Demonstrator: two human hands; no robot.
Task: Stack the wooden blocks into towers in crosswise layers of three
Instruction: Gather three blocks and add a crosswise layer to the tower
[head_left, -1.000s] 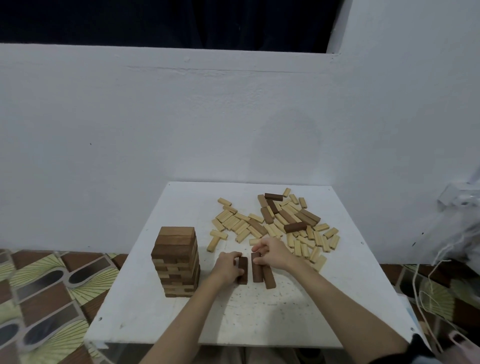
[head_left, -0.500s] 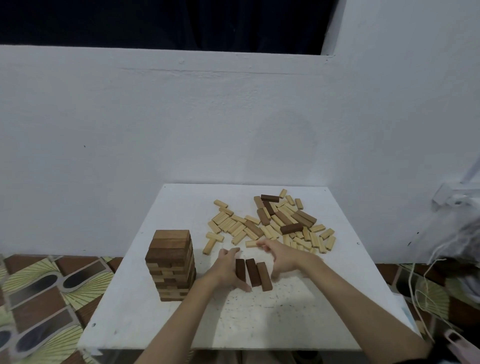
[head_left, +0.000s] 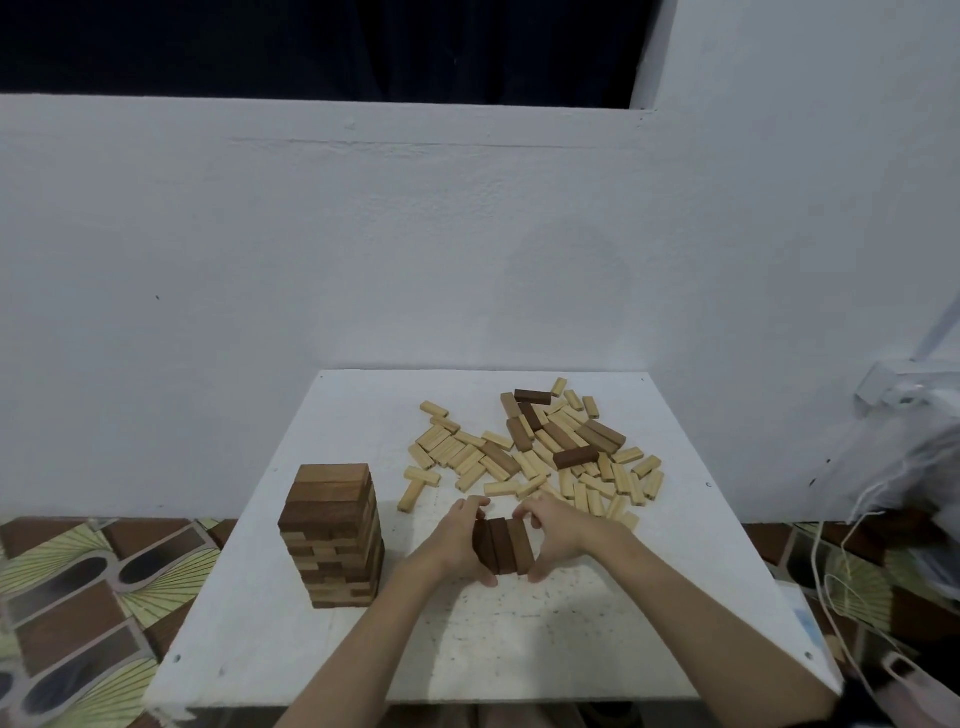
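Note:
Three dark brown blocks (head_left: 504, 545) lie side by side, pressed together between my two hands near the middle of the white table (head_left: 519, 639). My left hand (head_left: 457, 540) cups their left side, its thumb curled round the near end. From the right, my right hand (head_left: 556, 535) holds them with fingers over the far end and thumb at the near end. A finished tower (head_left: 332, 535) of dark and light crosswise layers stands to the left. A pile of loose light and dark blocks (head_left: 545, 452) lies spread behind my hands.
The table stands against a white wall (head_left: 363, 260). A patterned tiled floor (head_left: 67, 587) shows on the left. White cords and a plastic bag (head_left: 904, 467) hang at the right edge.
The three dark blocks lay apart and slightly fanned; my hands have closed in from both sides and squeezed them into one tight row.

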